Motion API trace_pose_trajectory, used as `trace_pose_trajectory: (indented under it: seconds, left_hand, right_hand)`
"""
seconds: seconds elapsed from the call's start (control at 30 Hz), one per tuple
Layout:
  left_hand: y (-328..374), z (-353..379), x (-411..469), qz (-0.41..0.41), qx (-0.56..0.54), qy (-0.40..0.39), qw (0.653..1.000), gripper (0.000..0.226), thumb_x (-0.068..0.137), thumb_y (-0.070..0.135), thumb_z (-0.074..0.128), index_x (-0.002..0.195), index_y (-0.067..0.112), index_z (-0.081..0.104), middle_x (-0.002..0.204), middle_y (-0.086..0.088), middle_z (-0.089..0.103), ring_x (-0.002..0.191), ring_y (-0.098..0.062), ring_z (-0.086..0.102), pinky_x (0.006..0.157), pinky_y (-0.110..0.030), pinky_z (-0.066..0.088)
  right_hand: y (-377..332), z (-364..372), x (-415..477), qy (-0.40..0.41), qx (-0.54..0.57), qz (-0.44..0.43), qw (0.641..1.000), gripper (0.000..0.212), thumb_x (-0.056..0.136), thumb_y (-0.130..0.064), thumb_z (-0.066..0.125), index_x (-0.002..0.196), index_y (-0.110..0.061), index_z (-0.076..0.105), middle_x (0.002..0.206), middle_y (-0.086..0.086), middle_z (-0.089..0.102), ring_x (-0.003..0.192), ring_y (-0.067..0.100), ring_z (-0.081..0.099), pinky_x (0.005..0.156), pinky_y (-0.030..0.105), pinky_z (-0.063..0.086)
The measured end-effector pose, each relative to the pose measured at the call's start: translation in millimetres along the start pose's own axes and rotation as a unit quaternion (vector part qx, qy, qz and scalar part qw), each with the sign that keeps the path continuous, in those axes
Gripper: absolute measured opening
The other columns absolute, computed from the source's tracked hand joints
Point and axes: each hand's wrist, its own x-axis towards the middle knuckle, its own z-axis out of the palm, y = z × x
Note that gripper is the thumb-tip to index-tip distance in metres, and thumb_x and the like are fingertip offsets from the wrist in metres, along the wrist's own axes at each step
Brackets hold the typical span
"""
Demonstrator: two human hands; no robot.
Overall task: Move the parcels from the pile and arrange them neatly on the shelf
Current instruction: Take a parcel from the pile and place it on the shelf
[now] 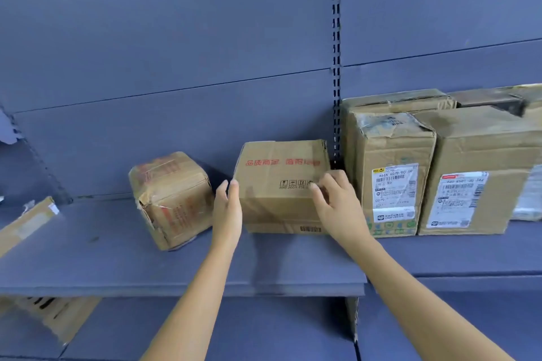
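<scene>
A brown cardboard parcel with red print (278, 167) stands on the blue-grey shelf (117, 261), close to the back panel. My left hand (227, 208) presses flat against its left side. My right hand (337, 202) rests on its front right corner, fingers bent on the cardboard. Both hands hold the parcel between them. To its left a smaller dented parcel (171, 199) sits turned at an angle. To its right, tall parcels with white labels (393, 179) (475, 179) stand side by side in a row.
A slotted upright (336, 67) runs down the back panel just right of the held parcel. A flat cardboard parcel (26, 223) lies tilted at the shelf's far left. More cardboard (58, 319) shows on the lower shelf at the left. More boxes stand behind the labelled ones.
</scene>
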Motion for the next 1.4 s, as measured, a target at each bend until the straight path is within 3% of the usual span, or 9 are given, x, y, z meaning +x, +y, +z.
trace_pose_trajectory:
  seconds: [0.17, 0.23, 0.33, 0.47, 0.7, 0.9, 1.03, 1.17, 1.4]
  left_hand:
    - [-8, -16, 4, -0.055, -0.079, -0.031, 0.995, 0.026, 0.102, 0.043, 0.029, 0.107, 0.03, 0.051, 0.1, 0.023, 0.054, 0.102, -0.003, 0.048, 0.092, -0.027, 0.031]
    - [-13, -28, 9, -0.069, -0.086, -0.041, 0.993, 0.043, 0.095, 0.059, 0.031, 0.115, 0.028, 0.053, 0.11, 0.022, 0.058, 0.11, -0.002, 0.049, 0.099, -0.029, 0.033]
    - [-16, -40, 14, -0.107, -0.139, -0.032, 0.984, 0.069, 0.075, 0.081, 0.036, 0.119, 0.034, 0.062, 0.121, 0.01, 0.065, 0.116, -0.013, 0.057, 0.106, -0.04, 0.039]
    - [-4, -47, 6, -0.131, -0.187, -0.047, 0.972, 0.045, 0.095, 0.061, 0.031, 0.099, 0.031, 0.065, 0.097, 0.006, 0.069, 0.093, -0.012, 0.062, 0.081, -0.032, 0.046]
    - [-14, -57, -14, -0.1, -0.177, -0.128, 0.971, 0.023, 0.096, 0.039, 0.048, 0.108, 0.034, 0.066, 0.114, 0.005, 0.071, 0.107, -0.012, 0.063, 0.094, -0.034, 0.045]
    - [-8, -55, -18, -0.107, -0.193, -0.108, 0.969, 0.023, 0.098, 0.035, 0.045, 0.108, 0.032, 0.065, 0.113, 0.003, 0.069, 0.104, -0.014, 0.063, 0.09, -0.034, 0.046]
    - [1, -62, -23, -0.096, -0.193, -0.145, 0.966, 0.049, 0.098, 0.055, 0.028, 0.116, 0.029, 0.066, 0.118, 0.003, 0.068, 0.115, -0.017, 0.057, 0.096, -0.036, 0.041]
    - [18, -83, -25, 0.001, -0.265, -0.171, 0.949, 0.053, 0.092, 0.052, 0.041, 0.136, 0.023, 0.05, 0.138, -0.004, 0.055, 0.128, -0.021, 0.05, 0.099, -0.039, 0.037]
    - [22, -95, -38, 0.116, -0.155, -0.152, 0.969, 0.05, 0.087, 0.0, 0.058, 0.128, 0.029, 0.055, 0.136, 0.014, 0.055, 0.13, 0.002, 0.044, 0.1, -0.022, 0.041]
  right_hand:
    - [0, -5, -29, 0.053, -0.023, -0.055, 0.997, 0.017, 0.092, -0.018, 0.058, 0.079, -0.015, 0.047, 0.088, -0.006, 0.047, 0.085, 0.022, 0.047, 0.071, 0.036, 0.043]
    - [11, -7, -44, 0.051, 0.008, -0.084, 0.995, 0.009, 0.089, -0.023, 0.057, 0.095, -0.018, 0.053, 0.099, -0.011, 0.048, 0.084, 0.019, 0.054, 0.068, 0.042, 0.054]
    - [15, -12, -57, 0.044, 0.124, -0.045, 0.99, 0.04, 0.086, -0.041, 0.052, 0.125, -0.036, 0.046, 0.124, -0.026, 0.035, 0.102, 0.007, 0.06, 0.083, 0.024, 0.055]
    - [-6, -9, -48, -0.033, 0.225, 0.064, 0.972, 0.051, 0.081, -0.06, 0.037, 0.13, -0.049, 0.038, 0.137, -0.026, 0.038, 0.128, -0.012, 0.037, 0.104, 0.017, 0.033]
    - [-15, -5, -41, -0.135, 0.296, 0.135, 0.936, 0.086, 0.069, -0.075, 0.042, 0.145, -0.037, 0.029, 0.15, -0.018, 0.032, 0.136, -0.007, 0.029, 0.118, 0.032, 0.024]
    - [2, -15, -41, -0.269, 0.216, 0.04, 0.938, 0.125, 0.06, -0.079, 0.066, 0.151, -0.036, -0.009, 0.157, -0.026, -0.008, 0.145, -0.007, -0.002, 0.119, 0.029, 0.013]
    - [5, -22, -32, -0.229, 0.298, 0.09, 0.922, 0.101, 0.078, -0.047, 0.072, 0.153, -0.034, 0.005, 0.149, -0.031, 0.023, 0.129, -0.021, 0.03, 0.105, 0.012, 0.036]
    - [1, -32, -15, -0.158, 0.482, 0.288, 0.812, 0.052, 0.089, -0.057, 0.052, 0.122, -0.018, 0.062, 0.106, 0.004, 0.074, 0.093, 0.018, 0.072, 0.074, 0.036, 0.057]
    - [-3, -21, -15, -0.184, 0.524, 0.386, 0.737, 0.047, 0.096, -0.054, 0.04, 0.084, -0.023, 0.073, 0.076, 0.0, 0.074, 0.063, 0.017, 0.071, 0.059, 0.029, 0.054]
